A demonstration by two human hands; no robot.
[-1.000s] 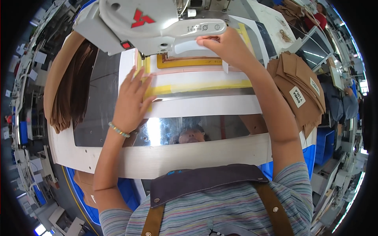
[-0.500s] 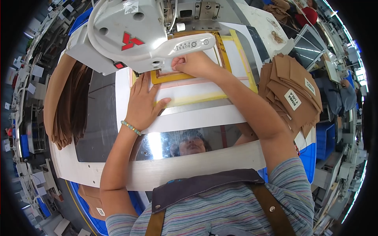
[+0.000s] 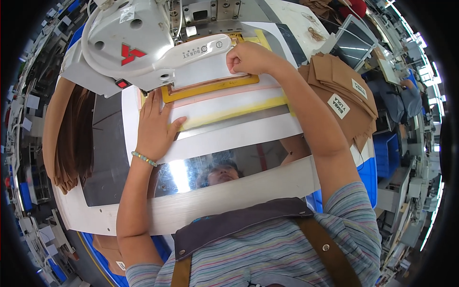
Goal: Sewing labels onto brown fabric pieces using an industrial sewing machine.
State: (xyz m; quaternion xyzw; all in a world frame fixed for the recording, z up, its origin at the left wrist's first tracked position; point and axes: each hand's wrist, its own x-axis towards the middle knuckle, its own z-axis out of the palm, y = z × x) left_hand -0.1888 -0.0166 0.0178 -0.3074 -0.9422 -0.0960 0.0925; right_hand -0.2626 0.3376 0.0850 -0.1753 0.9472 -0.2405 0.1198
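My left hand (image 3: pixel 155 125) lies flat, fingers apart, on the white plate with yellow tape (image 3: pixel 229 106), pressing it to the machine bed. My right hand (image 3: pixel 249 57) reaches under the white sewing machine head (image 3: pixel 153 40) and grips the upper right edge of the yellow frame template (image 3: pixel 210 86) that holds a strip of brown fabric. The template's far part is hidden behind the machine head.
A stack of brown fabric pieces with white labels (image 3: pixel 346 95) lies at the right. More brown pieces hang over the left table edge (image 3: pixel 67 143). A shiny metal plate (image 3: pixel 224 165) and a white table rim (image 3: pixel 215 201) lie in front of me. Another person works at far right (image 3: pixel 404 93).
The machine head and template now sit larger and lower in view as my head moved closer. Both hands stayed on the template and plate, the left one sliding slightly nearer the frame.
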